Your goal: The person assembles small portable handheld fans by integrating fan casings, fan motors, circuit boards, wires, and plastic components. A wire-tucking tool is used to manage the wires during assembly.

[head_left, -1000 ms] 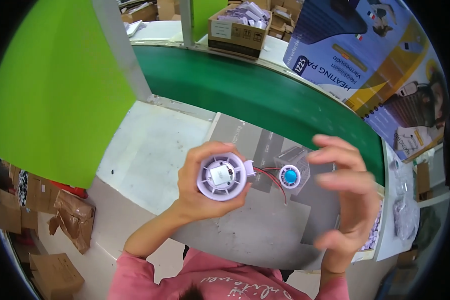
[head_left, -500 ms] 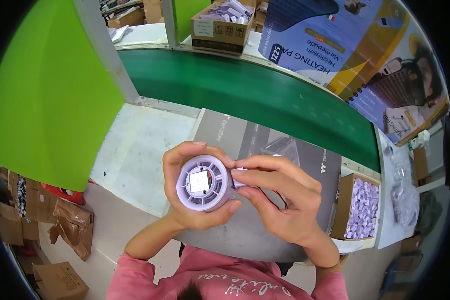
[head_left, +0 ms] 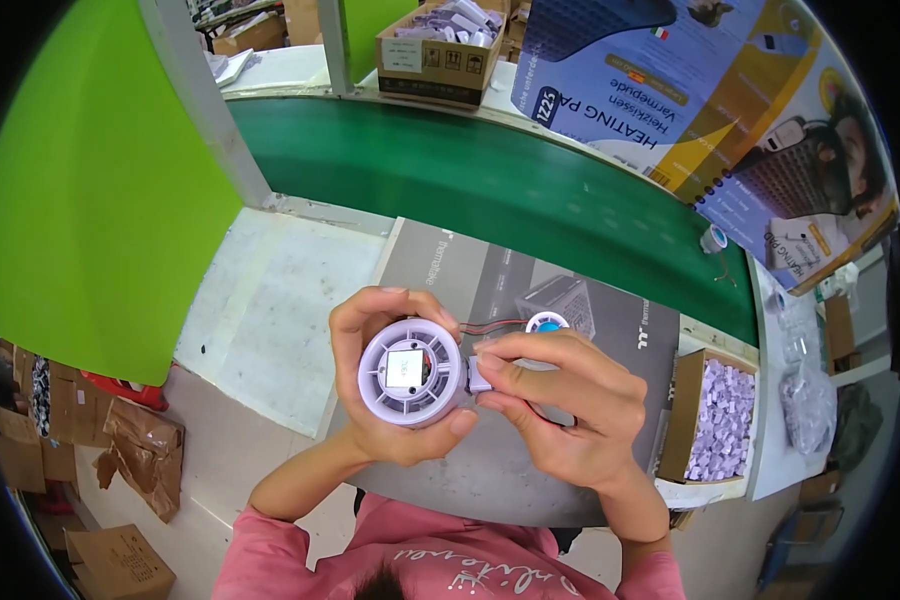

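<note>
While the left hand [head_left: 370, 432] curls around the round housing [head_left: 408, 372], the right hand [head_left: 578, 400] pinches its side tab [head_left: 479, 375].

The right hand [head_left: 580, 405] has closed on the lilac tab [head_left: 479, 376]; a wired part [head_left: 712, 239], seemingly blue-faced, has appeared toward two o'clock.

A fan [head_left: 406, 370] between the left fingers [head_left: 355, 308] and right fingers [head_left: 560, 350], over a sheet [head_left: 440, 485] on the tabletop [head_left: 280, 290]. Right: a box [head_left: 682, 415] of small pieces [head_left: 725, 415]. Left: a panel [head_left: 80, 200]. Behind: a belt [head_left: 450, 180], with another box [head_left: 435, 82] on the ledge [head_left: 290, 68] beyond.
</note>
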Demonstrator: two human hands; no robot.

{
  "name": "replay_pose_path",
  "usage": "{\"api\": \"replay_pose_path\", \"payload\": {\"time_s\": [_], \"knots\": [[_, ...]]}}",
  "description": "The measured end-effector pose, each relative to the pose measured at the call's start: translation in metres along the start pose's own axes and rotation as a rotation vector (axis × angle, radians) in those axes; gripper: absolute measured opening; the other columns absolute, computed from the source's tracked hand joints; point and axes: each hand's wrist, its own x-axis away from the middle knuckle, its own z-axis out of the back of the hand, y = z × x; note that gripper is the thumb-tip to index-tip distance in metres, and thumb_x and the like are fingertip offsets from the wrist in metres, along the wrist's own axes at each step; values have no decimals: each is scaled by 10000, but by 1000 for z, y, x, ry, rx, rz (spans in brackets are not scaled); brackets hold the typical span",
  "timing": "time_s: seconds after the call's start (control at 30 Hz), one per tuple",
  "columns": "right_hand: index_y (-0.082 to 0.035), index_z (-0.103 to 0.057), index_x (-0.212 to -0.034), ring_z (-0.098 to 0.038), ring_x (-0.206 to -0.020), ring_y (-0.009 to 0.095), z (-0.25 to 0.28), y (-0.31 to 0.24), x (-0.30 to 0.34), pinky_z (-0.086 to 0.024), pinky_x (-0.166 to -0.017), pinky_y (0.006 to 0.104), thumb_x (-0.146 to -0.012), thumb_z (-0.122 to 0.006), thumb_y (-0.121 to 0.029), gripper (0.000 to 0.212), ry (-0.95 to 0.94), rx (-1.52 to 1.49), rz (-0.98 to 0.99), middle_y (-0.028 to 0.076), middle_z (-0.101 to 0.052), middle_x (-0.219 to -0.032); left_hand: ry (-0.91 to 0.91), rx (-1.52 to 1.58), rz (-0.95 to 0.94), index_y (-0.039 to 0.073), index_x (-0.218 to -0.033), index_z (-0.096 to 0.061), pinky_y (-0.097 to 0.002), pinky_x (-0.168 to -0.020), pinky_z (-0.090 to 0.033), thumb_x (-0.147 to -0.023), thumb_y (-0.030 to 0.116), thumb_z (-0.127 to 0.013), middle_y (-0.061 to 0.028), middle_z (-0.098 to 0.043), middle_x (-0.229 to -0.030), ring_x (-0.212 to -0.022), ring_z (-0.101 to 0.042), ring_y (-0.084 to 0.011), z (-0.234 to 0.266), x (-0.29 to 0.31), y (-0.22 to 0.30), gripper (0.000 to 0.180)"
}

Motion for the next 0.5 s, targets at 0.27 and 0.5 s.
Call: {"api": "replay_pose_path", "payload": {"time_s": [0.27,0.5], "knots": [[-5,-734,-922,-673,-779,221,-13,14,2,-534,-658,293,-662,-796,50,274,1,-31,-17,96,-692,-961,54,14,155,24,-1373,-243,-317,-829,-458,-697,167,-801,-173,-527,-1092,-941,-545,-189,7,8,-5,888],[-18,-733,-1006,-685,-830,203,-51,28,1,-547,-700,274,-745,-748,63,274,-1,-126,-252,109,-700,-996,73,-99,298,53,-1401,-238,-303,-847,-458,-734,82,-776,-138,-525,-1107,-967,-552,-165,43,9,-3,857]]}}
